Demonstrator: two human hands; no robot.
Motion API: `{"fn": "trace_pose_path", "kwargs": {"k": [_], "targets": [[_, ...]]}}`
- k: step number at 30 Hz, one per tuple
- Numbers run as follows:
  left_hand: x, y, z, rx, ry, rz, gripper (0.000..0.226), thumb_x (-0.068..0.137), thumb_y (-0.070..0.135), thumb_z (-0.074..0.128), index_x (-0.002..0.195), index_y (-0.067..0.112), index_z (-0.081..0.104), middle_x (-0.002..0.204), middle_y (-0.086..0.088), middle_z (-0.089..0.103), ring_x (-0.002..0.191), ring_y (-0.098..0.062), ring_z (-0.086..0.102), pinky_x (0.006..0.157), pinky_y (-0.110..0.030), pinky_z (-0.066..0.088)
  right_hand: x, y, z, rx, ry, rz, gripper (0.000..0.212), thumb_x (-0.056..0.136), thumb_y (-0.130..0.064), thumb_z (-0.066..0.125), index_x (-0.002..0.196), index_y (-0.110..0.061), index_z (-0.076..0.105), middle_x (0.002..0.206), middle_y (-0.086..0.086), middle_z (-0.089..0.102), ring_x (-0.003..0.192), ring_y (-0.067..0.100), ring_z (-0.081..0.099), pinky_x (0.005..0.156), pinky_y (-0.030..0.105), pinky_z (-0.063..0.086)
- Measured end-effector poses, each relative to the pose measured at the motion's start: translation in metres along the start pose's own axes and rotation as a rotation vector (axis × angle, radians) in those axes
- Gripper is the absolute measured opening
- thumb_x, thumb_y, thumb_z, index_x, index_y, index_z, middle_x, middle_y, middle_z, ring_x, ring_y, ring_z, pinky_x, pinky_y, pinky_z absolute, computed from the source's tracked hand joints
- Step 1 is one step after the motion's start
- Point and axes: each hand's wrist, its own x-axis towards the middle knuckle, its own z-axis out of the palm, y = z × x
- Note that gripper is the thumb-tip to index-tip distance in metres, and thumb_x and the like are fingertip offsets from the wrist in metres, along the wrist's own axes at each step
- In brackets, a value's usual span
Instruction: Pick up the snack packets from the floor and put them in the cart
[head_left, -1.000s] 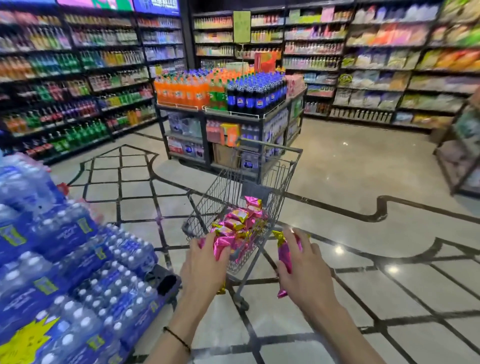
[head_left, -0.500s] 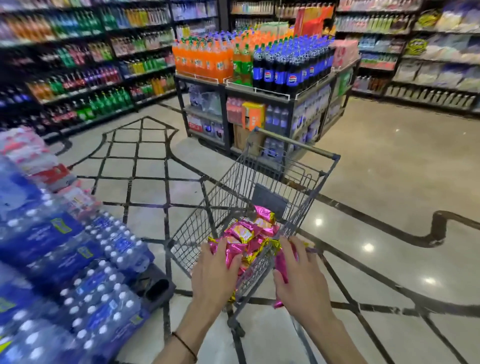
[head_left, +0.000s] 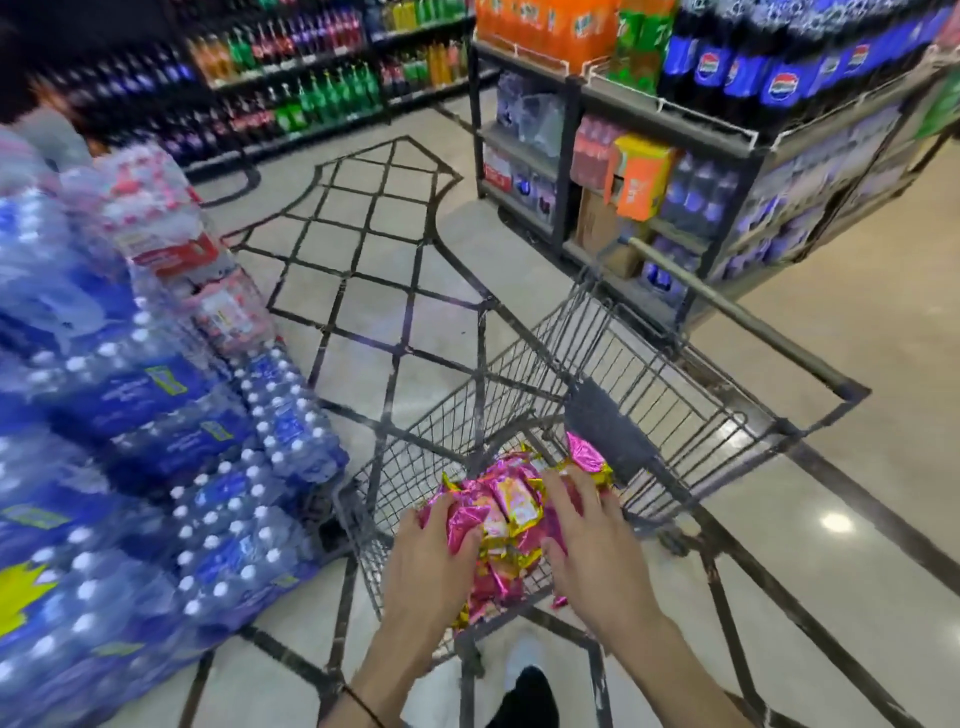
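Snack packets (head_left: 511, 506), shiny pink + gold, are heaped in the near end of the wire cart (head_left: 675, 405), a few poking up over the basket rim. Both hands are on the pile. Left hand (head_left: 431, 566) has its fingers curled round a pink packet on the left side. Right hand (head_left: 597, 551) is clamped over another pink one on the right, w/ a corner of wrapper sticking out below the palm. Thin dark band (head_left: 363, 701) on the left wrist. Cart sits on a pale polished floor (head_left: 363, 291) w/ dark grid lines. Just left of it are big stacks of shrink-wrapped water bottles (head_left: 130, 415). Past the cart's handle there's a rack (head_left: 571, 171) w/ orange, green + blue-label soda bottles on top. More drinks shelves (head_left: 291, 78) along the back, pretty blurry tbh. Dark shoe (head_left: 524, 696) at the bottom edge.
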Motion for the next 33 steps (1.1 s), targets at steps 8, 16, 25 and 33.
{"fn": "trace_pose_path", "kwargs": {"k": [8,16,25,33], "targets": [[0.105,0.011,0.056,-0.034,-0.137,-0.128,0.065,0.095,0.064,0.046,0.150,0.032,0.031,0.148,-0.015,0.038,0.126,-0.033,0.052,0.101,-0.049,0.049,0.095,0.043,0.036,-0.028,-0.155,0.017,0.078,0.094,-0.037,0.063,0.156,-0.029,0.017,0.161,-0.003,0.020,0.132,0.030,0.043,0.097,0.043,0.053],[0.168,-0.002,0.131,-0.194,-0.209,-0.320,0.054,0.092,0.062,0.056,0.136,0.035,0.040,0.131,-0.009,0.047,0.095,-0.028,0.066,0.086,-0.048,0.057,0.202,0.103,0.105,-0.176,-0.348,0.011,0.087,0.088,-0.023,0.071,0.156,-0.027,0.017,0.162,0.006,0.022,0.131,0.039,0.046,0.091,0.048,0.056],[0.213,-0.023,0.219,-0.147,-0.085,-0.509,0.049,0.096,0.041,0.062,0.137,0.021,0.046,0.131,-0.022,0.047,0.097,-0.036,0.060,0.078,-0.036,0.045,0.262,0.152,0.226,-0.192,-0.502,-0.029,0.082,0.091,-0.024,0.065,0.155,-0.024,0.013,0.164,0.009,0.019,0.135,0.045,0.039,0.097,0.056,0.050],[0.218,-0.031,0.260,-0.027,-0.185,-0.630,0.075,0.098,0.050,0.053,0.159,0.027,0.017,0.161,-0.024,0.015,0.140,-0.052,0.029,0.111,-0.061,0.034,0.281,0.165,0.269,-0.150,-0.526,-0.089,0.080,0.094,-0.023,0.061,0.157,-0.024,0.011,0.166,0.009,0.012,0.143,0.050,0.027,0.110,0.059,0.040]]}}
